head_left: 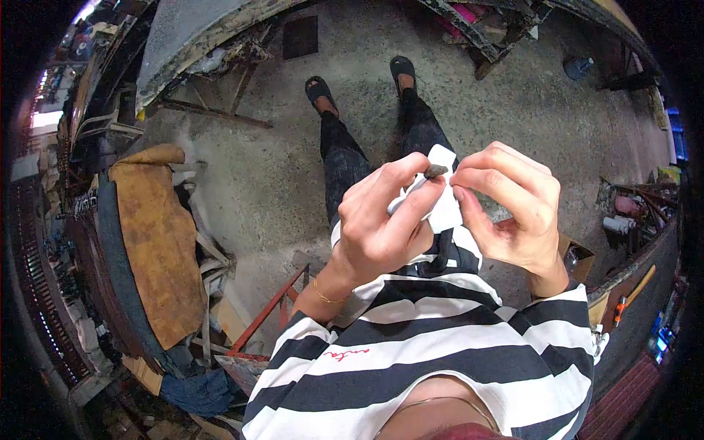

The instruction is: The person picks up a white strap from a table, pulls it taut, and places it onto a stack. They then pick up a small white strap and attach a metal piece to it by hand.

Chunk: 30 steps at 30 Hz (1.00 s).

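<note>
My left hand [381, 220] pinches a small dark metal piece [435, 171] between thumb and forefinger, with a white cloth or paper [445, 205] wrapped under it. My right hand [510, 205] closes on the right side of that white cloth, its fingertips touching the dark piece. Both hands are held close together in front of my striped shirt [433, 345]. Below them I see my legs in dark trousers and sandalled feet [402, 70] on the concrete floor [279, 176].
A padded bench with a worn brown cover [158, 242] stands at the left, next to a red metal frame [275, 308]. Scrap wood and metal lie at the top. Cluttered shelves and a workbench edge [631, 271] run along the right.
</note>
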### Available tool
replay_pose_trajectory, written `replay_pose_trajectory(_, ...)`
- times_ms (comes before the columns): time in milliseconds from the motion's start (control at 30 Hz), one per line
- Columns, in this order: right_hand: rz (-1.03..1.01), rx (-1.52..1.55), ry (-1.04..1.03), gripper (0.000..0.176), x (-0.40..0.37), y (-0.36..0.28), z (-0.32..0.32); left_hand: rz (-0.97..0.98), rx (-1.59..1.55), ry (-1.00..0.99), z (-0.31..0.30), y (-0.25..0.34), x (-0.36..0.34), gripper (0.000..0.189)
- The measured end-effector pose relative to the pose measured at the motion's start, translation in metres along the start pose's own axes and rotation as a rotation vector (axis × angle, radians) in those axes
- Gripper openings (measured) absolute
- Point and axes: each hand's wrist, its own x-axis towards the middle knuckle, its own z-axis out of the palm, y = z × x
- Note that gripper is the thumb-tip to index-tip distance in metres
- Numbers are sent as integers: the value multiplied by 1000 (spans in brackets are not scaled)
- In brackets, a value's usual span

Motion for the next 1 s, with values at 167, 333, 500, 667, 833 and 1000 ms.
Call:
replay_pose_trajectory(167,-16,18,13,17,1,3,2,-5,-12,17,0,2,-1,39)
replay_pose_trajectory(333,74,150,-27,13,-2,6,-2,-17,-34,13,-1,1,-1,38)
replay_pose_trajectory(500,121,249,-61,11,-2,8,-3,27,-41,14,0,-3,-1,37)
replay_pose_trajectory(667,85,139,-56,16,-1,5,-4,27,-41,17,3,-4,-2,37)
replay_pose_trajectory(833,-2,13,-25,20,0,0,-1,16,-40,-6,2,-1,1,37)
replay_pose_trajectory(1000,-152,-147,-20,22,-3,3,-2,24,-53,13,4,-3,-1,37)
